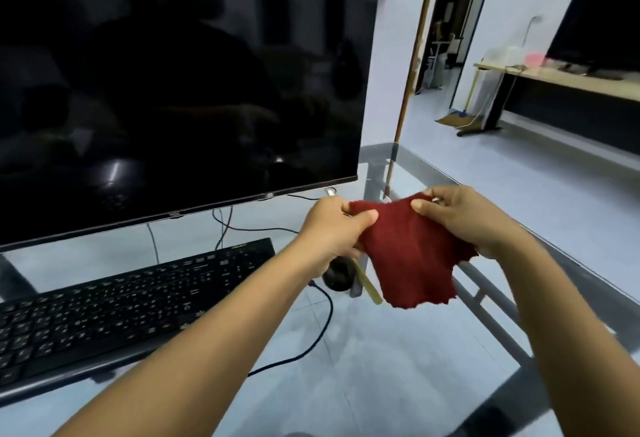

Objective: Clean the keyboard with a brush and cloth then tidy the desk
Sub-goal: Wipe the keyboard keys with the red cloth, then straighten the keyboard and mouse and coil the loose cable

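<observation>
Below the left hand [332, 228], the wrist half hides a dark mouse [337, 277]. The cloth [415, 256] covers all but one end of a pale brush handle [370, 290]. The keyboard [121, 308] runs off-frame, its legends blurred.

Both arms stretch forward, wrists level. Left grip [330, 228] pinches one top corner of the cloth [412, 256], thumb over curled fingers. Right grip [460, 220] pinches the other corner. Grips near, not touching.

Red cloth [412, 256], frayed edge, hanging spread in air; black keyboard [121, 305] flat, lower left of it.
</observation>
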### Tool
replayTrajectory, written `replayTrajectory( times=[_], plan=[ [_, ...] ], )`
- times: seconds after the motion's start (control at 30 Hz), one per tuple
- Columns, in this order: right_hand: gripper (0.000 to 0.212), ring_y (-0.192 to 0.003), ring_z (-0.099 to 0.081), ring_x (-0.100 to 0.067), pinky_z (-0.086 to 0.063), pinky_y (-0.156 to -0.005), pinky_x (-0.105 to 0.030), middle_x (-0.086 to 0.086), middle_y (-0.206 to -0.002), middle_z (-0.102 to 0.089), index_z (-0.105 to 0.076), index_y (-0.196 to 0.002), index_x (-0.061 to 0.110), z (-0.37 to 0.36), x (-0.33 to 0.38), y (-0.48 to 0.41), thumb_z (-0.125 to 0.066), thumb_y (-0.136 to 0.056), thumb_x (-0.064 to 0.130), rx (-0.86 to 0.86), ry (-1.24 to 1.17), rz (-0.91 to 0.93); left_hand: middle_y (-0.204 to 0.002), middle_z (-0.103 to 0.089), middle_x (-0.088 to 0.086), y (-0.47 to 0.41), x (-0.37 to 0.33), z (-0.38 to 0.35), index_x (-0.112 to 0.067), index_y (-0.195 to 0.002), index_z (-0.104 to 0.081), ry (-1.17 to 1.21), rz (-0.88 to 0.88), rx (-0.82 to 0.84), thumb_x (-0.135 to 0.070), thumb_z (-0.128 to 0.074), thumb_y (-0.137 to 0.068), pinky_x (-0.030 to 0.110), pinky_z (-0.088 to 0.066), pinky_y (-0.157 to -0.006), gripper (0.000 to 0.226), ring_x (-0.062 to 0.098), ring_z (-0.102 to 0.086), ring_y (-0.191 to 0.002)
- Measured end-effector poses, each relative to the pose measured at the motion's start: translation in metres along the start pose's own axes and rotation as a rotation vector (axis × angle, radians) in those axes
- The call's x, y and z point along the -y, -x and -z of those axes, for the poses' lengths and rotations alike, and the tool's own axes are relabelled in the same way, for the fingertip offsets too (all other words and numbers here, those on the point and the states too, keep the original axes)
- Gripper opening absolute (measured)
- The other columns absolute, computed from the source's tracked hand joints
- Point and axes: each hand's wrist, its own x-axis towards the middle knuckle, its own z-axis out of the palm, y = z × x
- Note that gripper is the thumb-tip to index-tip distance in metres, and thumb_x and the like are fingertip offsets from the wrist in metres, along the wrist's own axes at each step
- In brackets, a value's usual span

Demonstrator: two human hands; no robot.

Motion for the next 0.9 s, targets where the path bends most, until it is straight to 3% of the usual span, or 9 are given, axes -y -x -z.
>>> replayTrajectory(
  times=[0.1,0.17,0.3,0.43,0.53,0.67,0.9],
  plan=[
    [0.020,-0.075,-0.063,-0.022,-0.051,-0.071,-0.033,-0.010,-0.089,-0.070,-0.069,-0.091,0.011,-0.006,-0.032,-0.024,-0.062,-0.093,0.029,0.060,0.189,-0.087,-0.081,-0.064,0.004,-0.026,0.017,-0.022,-0.017,-0.079,-0.055,-0.514,-0.060,-0.052,-0.038,-0.064,-0.084,0.032,-0.050,-0.065,0.023,0.024,-0.064,-0.080],
    [0.018,-0.087,-0.063,-0.025,-0.048,-0.074,-0.032,-0.008,-0.094,-0.069,-0.068,-0.089,0.014,-0.018,-0.050,-0.042,-0.061,-0.093,0.030,0.057,0.279,-0.105,-0.089,-0.064,0.004,-0.040,0.028,-0.034,-0.017,-0.085,-0.053,-0.735,-0.085,-0.093,-0.041,-0.059,-0.087,0.035,-0.045,-0.074,0.025,0.027,-0.060,-0.087],
    [0.018,-0.088,-0.056,-0.021,-0.037,-0.074,-0.027,-0.007,-0.103,-0.067,-0.065,-0.099,0.016,-0.038,-0.070,-0.063,-0.058,-0.095,0.031,-0.053,0.384,-0.058,-0.103,-0.063,0.004,-0.059,0.043,-0.043,-0.017,-0.097,-0.057,-1.020,-0.242,-0.201,-0.045,-0.055,-0.089,0.036,-0.033,-0.085,0.029,0.026,-0.051,-0.105],
    [0.019,-0.092,-0.058,-0.022,-0.041,-0.076,-0.029,-0.004,-0.105,-0.068,-0.065,-0.107,0.019,-0.051,-0.080,-0.063,-0.058,-0.094,0.030,-0.116,0.412,0.013,-0.115,-0.053,0.004,-0.065,0.053,-0.038,-0.020,-0.107,-0.062,-1.194,-0.304,-0.171,-0.051,-0.059,-0.084,0.038,-0.029,-0.092,0.038,0.024,-0.039,-0.113],
    [0.022,-0.100,-0.058,-0.028,-0.045,-0.078,-0.034,-0.008,-0.109,-0.062,-0.065,-0.110,0.018,-0.057,-0.078,-0.057,-0.059,-0.093,0.029,-0.174,0.503,0.052,-0.115,-0.054,0.004,-0.063,0.056,-0.033,-0.021,-0.107,-0.063,-1.193,-0.299,-0.151,-0.052,-0.058,-0.085,0.039,-0.028,-0.093,0.039,0.023,-0.039,-0.114],
    [0.034,-0.115,-0.049,-0.034,-0.045,-0.096,-0.045,-0.014,-0.125,-0.050,-0.059,-0.124,0.011,-0.066,-0.052,-0.045,-0.060,-0.091,0.019,-0.343,0.509,0.179,-0.120,-0.057,0.003,-0.048,0.049,-0.006,-0.017,-0.116,-0.061,-1.079,-0.288,-0.145,-0.049,-0.052,-0.088,0.039,-0.030,-0.101,0.044,0.023,-0.046,-0.117],
    [0.046,-0.115,-0.054,-0.025,-0.042,-0.097,-0.032,-0.009,-0.134,-0.044,-0.050,-0.135,0.017,-0.132,0.034,-0.016,-0.062,-0.092,0.027,-0.062,0.297,0.303,-0.148,-0.040,0.003,0.019,0.048,0.112,-0.016,-0.140,-0.042,-0.838,-0.164,-0.294,-0.049,-0.055,-0.088,0.038,-0.028,-0.112,0.064,0.026,-0.036,-0.135]
  ],
)
